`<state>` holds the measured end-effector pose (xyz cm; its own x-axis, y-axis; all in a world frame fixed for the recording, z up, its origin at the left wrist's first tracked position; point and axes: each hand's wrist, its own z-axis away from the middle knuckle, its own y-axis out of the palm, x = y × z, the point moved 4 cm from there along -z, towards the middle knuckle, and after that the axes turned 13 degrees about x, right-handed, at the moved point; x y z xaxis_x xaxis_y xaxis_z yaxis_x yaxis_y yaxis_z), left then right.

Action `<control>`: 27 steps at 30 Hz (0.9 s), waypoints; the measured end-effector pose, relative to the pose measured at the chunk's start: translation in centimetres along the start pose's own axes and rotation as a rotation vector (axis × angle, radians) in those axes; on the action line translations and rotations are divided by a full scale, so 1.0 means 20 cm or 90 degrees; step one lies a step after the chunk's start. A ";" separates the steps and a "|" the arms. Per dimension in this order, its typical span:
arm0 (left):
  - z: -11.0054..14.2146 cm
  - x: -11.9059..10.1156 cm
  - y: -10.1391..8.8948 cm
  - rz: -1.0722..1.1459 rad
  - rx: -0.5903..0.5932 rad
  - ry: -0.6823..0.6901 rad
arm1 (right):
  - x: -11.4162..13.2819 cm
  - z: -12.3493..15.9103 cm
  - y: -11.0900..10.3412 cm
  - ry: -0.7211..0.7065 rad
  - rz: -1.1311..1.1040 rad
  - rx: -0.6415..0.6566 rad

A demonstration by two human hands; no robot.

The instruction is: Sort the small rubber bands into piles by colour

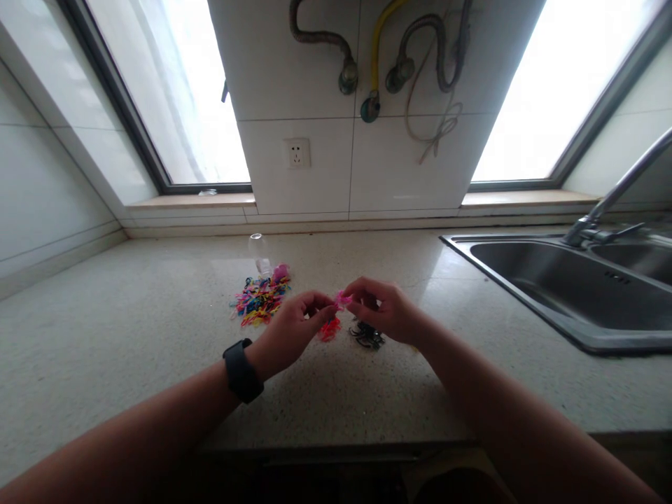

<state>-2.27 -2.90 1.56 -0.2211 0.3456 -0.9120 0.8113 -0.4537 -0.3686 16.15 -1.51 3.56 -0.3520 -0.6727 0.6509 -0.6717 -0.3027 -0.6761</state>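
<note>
My left hand, with a dark watch on its wrist, pinches at the left side of some small pink rubber bands. From the other side, my right hand pinches the same bands, so the fingertips nearly meet. Just below them on the counter lies a small heap of red-orange rubber bands. Beside it, partly under my right hand, is a heap of black bands. A larger pile of mixed-colour rubber bands spreads to the left of my left hand.
A clear plastic container and a pink item stand behind the mixed pile. On the right, a steel sink with a faucet is set into the speckled counter. A wall socket and hoses are on the tiled wall.
</note>
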 end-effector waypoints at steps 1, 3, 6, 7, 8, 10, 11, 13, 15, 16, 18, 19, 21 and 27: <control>0.00 0.00 0.00 -0.005 -0.002 0.001 | 0.00 0.00 0.01 -0.005 -0.008 0.004; 0.00 0.00 0.00 -0.010 -0.003 0.003 | 0.00 0.00 0.02 -0.010 -0.021 0.005; 0.00 -0.01 -0.01 -0.008 -0.003 0.006 | -0.01 -0.01 0.02 -0.001 -0.039 -0.007; 0.00 -0.01 -0.01 -0.007 -0.004 0.005 | -0.01 -0.01 0.02 0.004 -0.043 -0.012; 0.00 -0.01 -0.01 -0.007 -0.006 0.004 | -0.02 -0.01 0.02 0.008 -0.047 -0.017; 0.00 -0.02 -0.01 -0.003 -0.009 0.002 | -0.02 -0.01 0.02 0.013 -0.051 -0.023; 0.00 -0.02 -0.01 0.001 -0.008 0.001 | -0.02 -0.01 0.02 0.015 -0.051 -0.025; 0.00 -0.03 -0.01 0.014 -0.005 -0.004 | -0.03 -0.01 0.02 0.019 -0.052 -0.031; 0.00 -0.03 0.00 0.029 -0.002 -0.011 | -0.04 -0.01 0.02 0.022 -0.056 -0.036; 0.00 -0.03 0.00 0.036 0.000 -0.014 | -0.04 -0.01 0.02 0.022 -0.059 -0.038; 0.00 -0.03 -0.01 0.044 -0.002 -0.016 | -0.04 -0.01 0.02 0.022 -0.066 -0.040; 0.00 -0.03 -0.01 0.045 -0.004 -0.015 | -0.04 -0.02 0.02 0.022 -0.067 -0.041; 0.00 -0.03 -0.01 0.050 -0.009 -0.013 | -0.04 -0.02 0.02 0.025 -0.068 -0.043; 0.00 0.00 -0.02 0.102 -0.021 -0.025 | -0.04 -0.01 0.01 0.038 -0.074 -0.052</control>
<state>-2.53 -2.63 1.64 -0.1080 0.2392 -0.9649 0.8548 -0.4733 -0.2130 16.18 -0.80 2.97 -0.3052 -0.5942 0.7442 -0.7600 -0.3189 -0.5663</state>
